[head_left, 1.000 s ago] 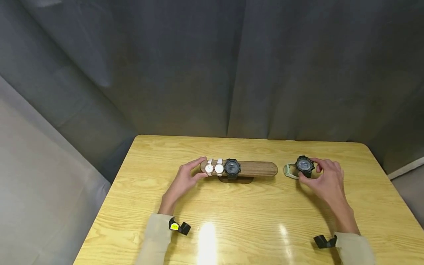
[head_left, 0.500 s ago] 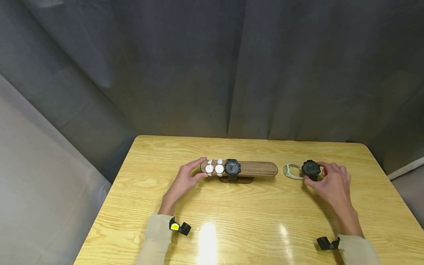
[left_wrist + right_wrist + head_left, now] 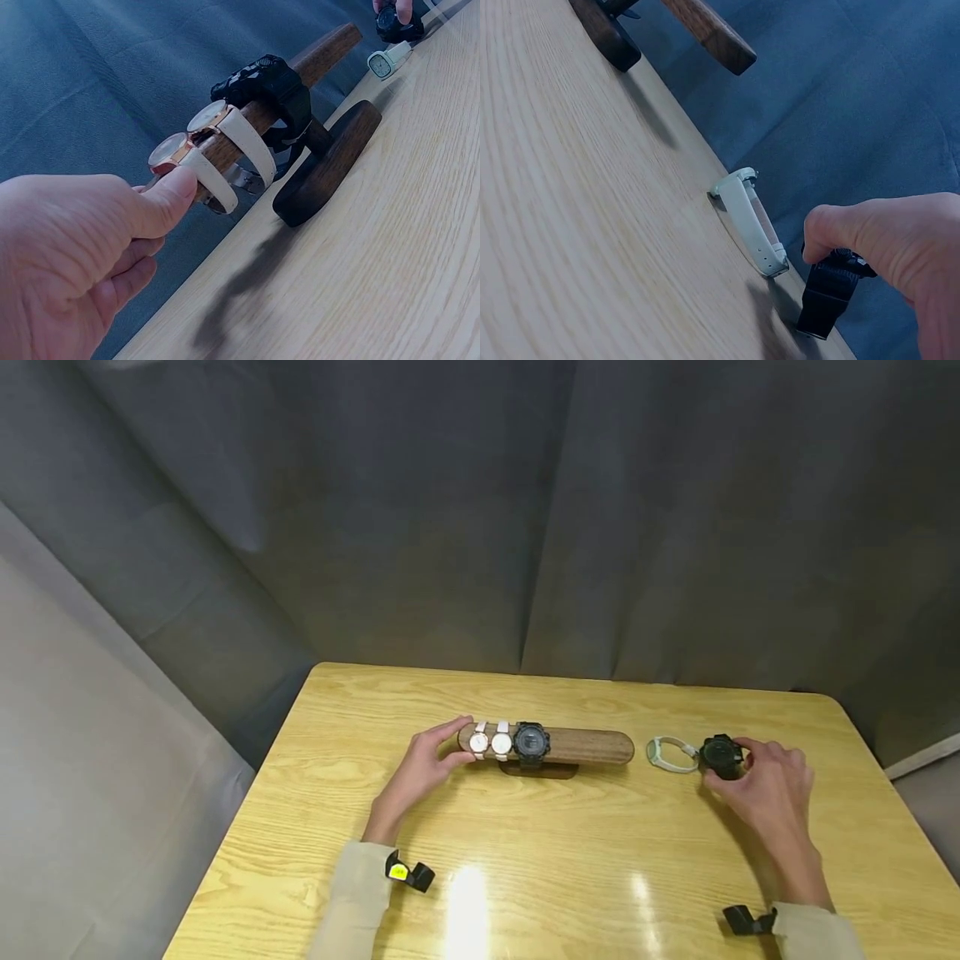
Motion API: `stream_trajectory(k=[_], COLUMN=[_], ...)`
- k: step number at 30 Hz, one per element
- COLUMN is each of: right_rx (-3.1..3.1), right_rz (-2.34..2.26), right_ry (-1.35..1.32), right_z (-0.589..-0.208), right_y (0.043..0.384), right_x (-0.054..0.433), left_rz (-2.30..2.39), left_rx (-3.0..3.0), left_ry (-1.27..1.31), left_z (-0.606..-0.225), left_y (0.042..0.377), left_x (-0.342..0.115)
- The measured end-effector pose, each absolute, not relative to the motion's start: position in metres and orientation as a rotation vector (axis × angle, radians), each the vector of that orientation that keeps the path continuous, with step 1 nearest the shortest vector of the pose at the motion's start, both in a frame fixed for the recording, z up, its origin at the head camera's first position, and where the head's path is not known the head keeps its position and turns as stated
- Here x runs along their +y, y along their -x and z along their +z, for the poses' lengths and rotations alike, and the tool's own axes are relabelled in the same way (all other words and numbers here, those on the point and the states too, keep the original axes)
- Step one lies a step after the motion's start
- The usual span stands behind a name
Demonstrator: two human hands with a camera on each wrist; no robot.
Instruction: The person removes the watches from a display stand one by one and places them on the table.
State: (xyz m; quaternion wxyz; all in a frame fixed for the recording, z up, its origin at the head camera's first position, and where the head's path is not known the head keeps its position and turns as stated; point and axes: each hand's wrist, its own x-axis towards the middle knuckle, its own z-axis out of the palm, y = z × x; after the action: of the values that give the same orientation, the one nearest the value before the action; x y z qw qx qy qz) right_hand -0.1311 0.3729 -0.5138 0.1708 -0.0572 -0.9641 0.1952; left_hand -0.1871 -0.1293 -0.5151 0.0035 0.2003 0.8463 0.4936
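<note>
My left hand [image 3: 420, 768] grips the left end of a wooden watch stand [image 3: 592, 747], thumb on the near side. Two white-strapped watches sit round the bar beside that hand: an outer watch [image 3: 171, 152] and an inner watch [image 3: 208, 116]. To their right is a chunky black watch [image 3: 532, 741], also strapped on the bar. Over at the right, my right hand [image 3: 776, 785] pinches another black watch [image 3: 721, 757] between thumb and fingers, its strap hanging low near the tabletop. Whether that strap touches the table I cannot tell. A pale green watch [image 3: 744, 214] lies just left of it.
The wooden table [image 3: 570, 843] carries everything, with glare near its front. A dark grey curtain [image 3: 450, 527] hangs behind the back edge. Black wrist-camera mounts [image 3: 411, 872] stick out from both sleeves.
My right hand has moved right and slightly nearer with the black watch, away from the stand, leaving the pale green watch more exposed. The left hand keeps its hold; the head view shifted slightly.
</note>
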Motion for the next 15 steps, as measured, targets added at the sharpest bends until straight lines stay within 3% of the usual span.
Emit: stream_trajectory(k=[15], right_rx=[-2.761], right_rz=[0.494], right_ry=[0.156], right_z=[-0.5212], right_y=[0.1319], right_x=[0.3765], left_rz=[1.536], left_rx=[2.647], left_ry=[-0.608], left_z=[-0.5146], left_y=[0.1869], left_x=[-0.1293])
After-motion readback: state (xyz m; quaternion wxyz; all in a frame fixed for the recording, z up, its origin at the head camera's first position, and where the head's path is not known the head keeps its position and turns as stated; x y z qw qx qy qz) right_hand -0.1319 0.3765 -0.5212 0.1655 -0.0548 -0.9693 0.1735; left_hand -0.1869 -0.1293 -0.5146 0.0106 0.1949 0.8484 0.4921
